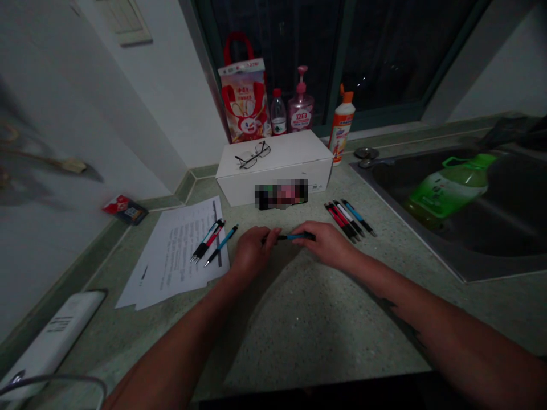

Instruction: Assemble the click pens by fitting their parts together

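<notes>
Both of my hands hold one blue and black pen (294,236) level above the speckled counter (299,319). My left hand (252,253) pinches its left end, and my right hand (327,244) grips its right end. Left of my hands, three pens (212,242) lie on white printed sheets (175,256). Several more pens (349,220) lie in a row on the counter just right of my right hand.
A white box (277,165) with glasses (253,155) on it stands behind my hands. Behind it are a red bag (244,102), bottles (300,108) and a white bottle (342,126). A sink (461,205) with a green bottle (448,185) is on the right. A white device (55,336) lies at the left edge.
</notes>
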`<state>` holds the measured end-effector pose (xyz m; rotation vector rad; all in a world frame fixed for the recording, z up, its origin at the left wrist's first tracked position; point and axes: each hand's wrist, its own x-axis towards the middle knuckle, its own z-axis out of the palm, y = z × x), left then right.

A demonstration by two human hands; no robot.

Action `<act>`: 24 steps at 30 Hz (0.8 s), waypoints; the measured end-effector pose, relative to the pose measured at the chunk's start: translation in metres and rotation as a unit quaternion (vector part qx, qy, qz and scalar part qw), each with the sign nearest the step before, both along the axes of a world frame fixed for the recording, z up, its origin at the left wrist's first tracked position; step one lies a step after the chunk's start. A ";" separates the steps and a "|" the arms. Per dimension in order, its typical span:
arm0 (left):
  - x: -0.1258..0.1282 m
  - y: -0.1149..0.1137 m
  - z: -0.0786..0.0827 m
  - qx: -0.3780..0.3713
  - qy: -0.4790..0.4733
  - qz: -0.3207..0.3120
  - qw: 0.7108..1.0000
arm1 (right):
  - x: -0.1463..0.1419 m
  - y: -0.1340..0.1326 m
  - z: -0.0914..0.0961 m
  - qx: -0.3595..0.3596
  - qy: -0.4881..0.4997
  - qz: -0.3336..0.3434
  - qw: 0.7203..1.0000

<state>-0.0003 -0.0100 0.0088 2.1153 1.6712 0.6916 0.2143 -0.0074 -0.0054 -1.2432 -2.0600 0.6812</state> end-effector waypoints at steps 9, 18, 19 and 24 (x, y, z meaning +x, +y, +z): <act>-0.002 0.003 -0.003 0.011 -0.020 0.021 1.000 | -0.003 0.000 -0.001 -0.026 -0.039 0.025 0.999; -0.001 0.000 -0.004 0.037 -0.060 -0.057 0.996 | -0.002 0.000 -0.003 0.000 0.012 0.025 1.000; -0.001 -0.001 -0.005 0.048 -0.058 -0.082 0.994 | -0.002 0.000 -0.003 0.002 0.011 0.029 1.000; -0.003 0.001 -0.007 0.073 0.014 -0.095 0.993 | 0.000 0.000 -0.004 0.044 -0.043 0.011 0.998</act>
